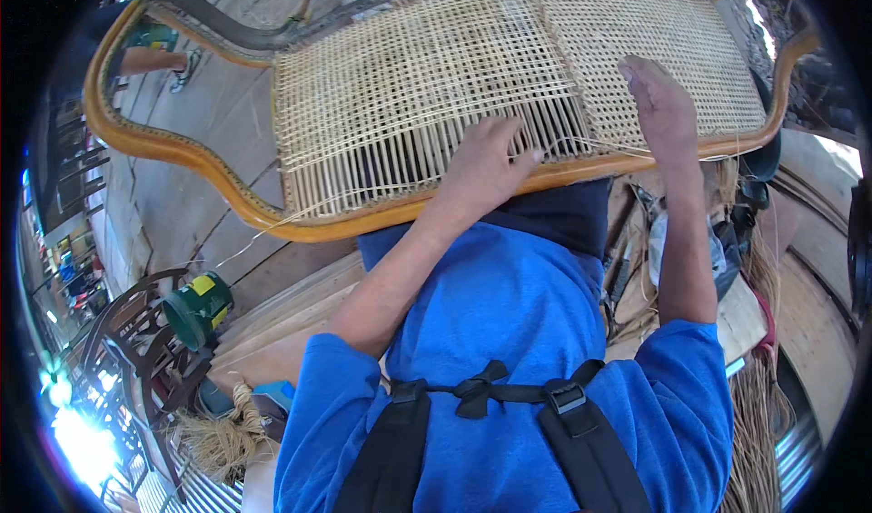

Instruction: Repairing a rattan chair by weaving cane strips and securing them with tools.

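"Where is the cane panel [409,68]?"

"Within its wooden frame [313,232], before me. My left hand [486,163] bends over unwoven strands [313,186]; whether it grips one, I cannot tell. My right hand [669,118], unclenched, overlies close weave."

"The surroundings?"

"Plank floor [218,109] beyond; lower left, a green bucket [193,315], contents indiscernible."

Woven panel [418,73] within frame [318,231], bucket [188,320] left of person [495,291]

White glare [84,445] floods the lower left; outer edges bend, darkening.
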